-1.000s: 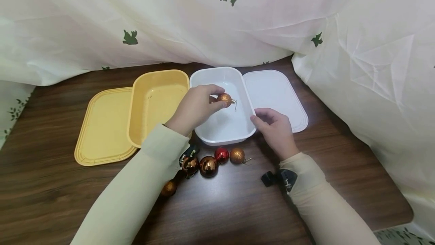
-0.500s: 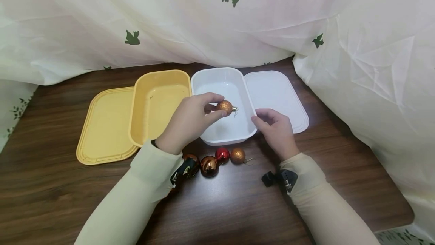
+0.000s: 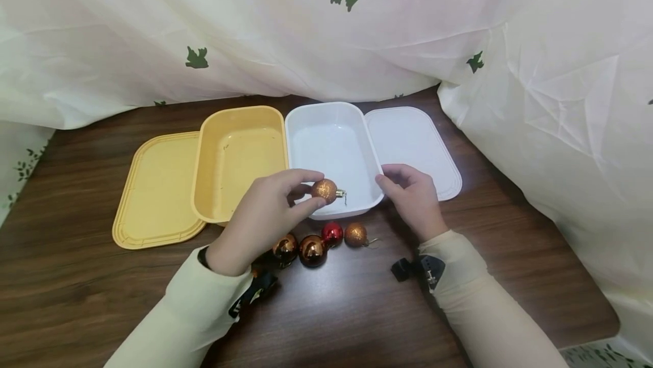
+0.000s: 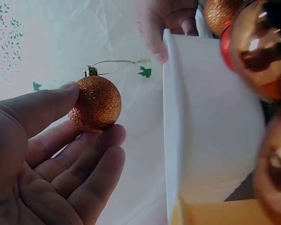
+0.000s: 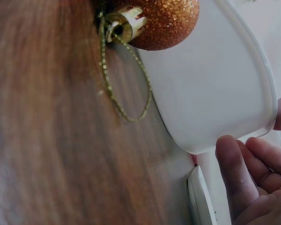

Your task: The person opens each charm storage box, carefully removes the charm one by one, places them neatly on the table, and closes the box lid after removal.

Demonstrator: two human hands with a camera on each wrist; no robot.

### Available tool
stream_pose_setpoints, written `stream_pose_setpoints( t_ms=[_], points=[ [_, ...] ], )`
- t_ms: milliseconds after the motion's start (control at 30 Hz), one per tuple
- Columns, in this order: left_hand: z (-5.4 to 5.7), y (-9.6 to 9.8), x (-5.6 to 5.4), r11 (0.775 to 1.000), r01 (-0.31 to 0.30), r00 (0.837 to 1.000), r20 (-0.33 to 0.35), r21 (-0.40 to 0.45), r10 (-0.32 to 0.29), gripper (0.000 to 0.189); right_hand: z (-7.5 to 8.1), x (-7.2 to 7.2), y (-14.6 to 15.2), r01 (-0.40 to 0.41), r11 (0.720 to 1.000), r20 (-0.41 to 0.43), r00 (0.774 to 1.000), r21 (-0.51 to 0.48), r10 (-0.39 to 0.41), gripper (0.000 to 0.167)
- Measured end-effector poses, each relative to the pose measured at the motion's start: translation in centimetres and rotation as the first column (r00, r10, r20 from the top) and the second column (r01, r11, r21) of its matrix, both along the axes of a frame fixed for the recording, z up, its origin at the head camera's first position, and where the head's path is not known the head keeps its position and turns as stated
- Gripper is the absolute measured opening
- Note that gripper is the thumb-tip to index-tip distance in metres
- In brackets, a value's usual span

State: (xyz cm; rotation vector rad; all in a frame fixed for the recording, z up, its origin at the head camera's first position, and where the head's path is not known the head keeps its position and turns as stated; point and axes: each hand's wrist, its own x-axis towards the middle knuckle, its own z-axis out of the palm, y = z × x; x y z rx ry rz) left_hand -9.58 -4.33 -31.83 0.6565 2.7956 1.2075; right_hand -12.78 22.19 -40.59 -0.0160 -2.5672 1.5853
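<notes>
Between thumb and fingertips, my left hand (image 3: 257,215) pinches a copper glitter Christmas ball (image 3: 324,191) with a gold cap and thread loop. In the head view the ball overlaps the near end of the white plastic container (image 3: 334,108). My right hand (image 3: 415,198) holds that container's right side near the front corner, with its thumb at the rim. In front of the container lie a red ball (image 3: 333,233), a second copper glitter ball (image 3: 356,235) with its thread loop, and two shiny bronze balls, one of them (image 3: 313,250) beside the red one. The left wrist view shows the held ball (image 4: 96,104) closely.
A yellow container (image 3: 240,115) stands against the white one's left side, with a yellow lid (image 3: 158,186) on its left. The white lid (image 3: 415,147) lies to the right, behind my right hand. White cloth (image 3: 285,28) hangs at the table's back edge.
My left hand has drawn back toward me, carrying the glitter ball from over the white container's middle to its near rim. The right hand stays in place on the container.
</notes>
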Motion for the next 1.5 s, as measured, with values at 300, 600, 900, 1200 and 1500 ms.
stream_pose_setpoints(
  t_ms=[300, 600, 900, 1200, 1500],
  points=[
    [-1.6, -1.1, 2.5, 0.995, 0.014, 0.997, -0.073, 0.099, -0.007, 0.034, 0.0, 0.0, -0.1, -0.002, 1.0, -0.002, 1.0, 0.009, 0.002, 0.028],
    [-2.6, -0.3, 4.7, 0.995, 0.067, 0.99, -0.132, 0.074, -0.057, 0.036, -0.2, 0.0, 0.1, 0.008, 1.0, -0.004, 1.0, 0.019, -0.008, 0.029],
    [-3.9, 0.9, 5.4, 0.988, 0.124, 0.969, -0.204, -0.091, -0.14, 0.033, -0.2, 0.1, 0.0, 0.004, 1.0, -0.011, 1.0, -0.011, -0.004, 0.028],
    [-5.0, 1.8, 5.7, 0.976, 0.158, 0.971, -0.154, -0.151, -0.181, 0.032, 0.0, 0.0, -0.1, -0.006, 1.0, -0.008, 1.0, -0.026, 0.006, 0.028],
    [-6.2, 2.0, 5.5, 0.974, 0.165, 0.968, -0.162, -0.156, -0.19, 0.032, -0.1, 0.0, -0.1, -0.01, 0.999, -0.02, 1.0, -0.041, 0.009, 0.027]
  ],
)
